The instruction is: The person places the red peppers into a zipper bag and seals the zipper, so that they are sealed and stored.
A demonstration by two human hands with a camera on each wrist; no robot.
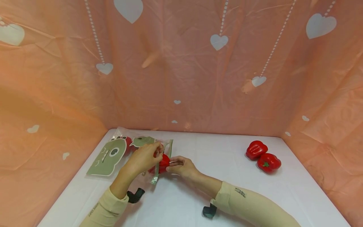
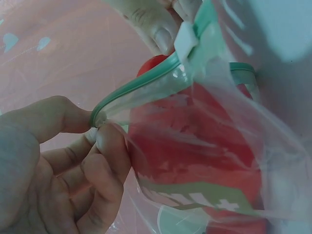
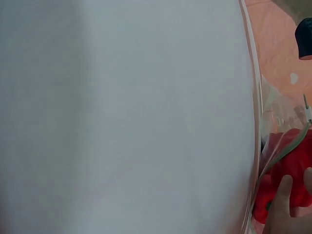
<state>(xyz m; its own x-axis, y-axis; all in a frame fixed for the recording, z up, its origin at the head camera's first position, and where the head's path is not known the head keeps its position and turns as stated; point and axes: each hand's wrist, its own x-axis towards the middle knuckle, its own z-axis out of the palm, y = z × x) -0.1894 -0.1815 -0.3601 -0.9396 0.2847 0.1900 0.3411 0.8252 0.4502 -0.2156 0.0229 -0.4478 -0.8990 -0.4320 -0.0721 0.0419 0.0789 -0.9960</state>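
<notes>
On the left of the head view lies a clear zip bag (image 1: 106, 157) printed with green one-eyed monsters. My left hand (image 1: 144, 159) pinches the green zip edge (image 2: 141, 78) of its mouth between thumb and forefinger. A red bell pepper (image 1: 164, 164) sits in the opening, largely behind the clear plastic in the left wrist view. From the right, my right hand (image 1: 184, 168) holds this pepper, thumb below and fingers above. A white slider (image 2: 185, 41) rides on the zip, near the right thumb. Deeper in the bag shows another red shape (image 1: 128, 143), partly covered by the print.
Two more red bell peppers, one behind (image 1: 256, 149) and one in front (image 1: 269, 163), lie together at the right of the white table (image 1: 215, 151). Orange sheeting (image 1: 193, 78) with white hearts encloses the back and sides. Dark wrist mounts (image 1: 209, 210) hang below both sleeves.
</notes>
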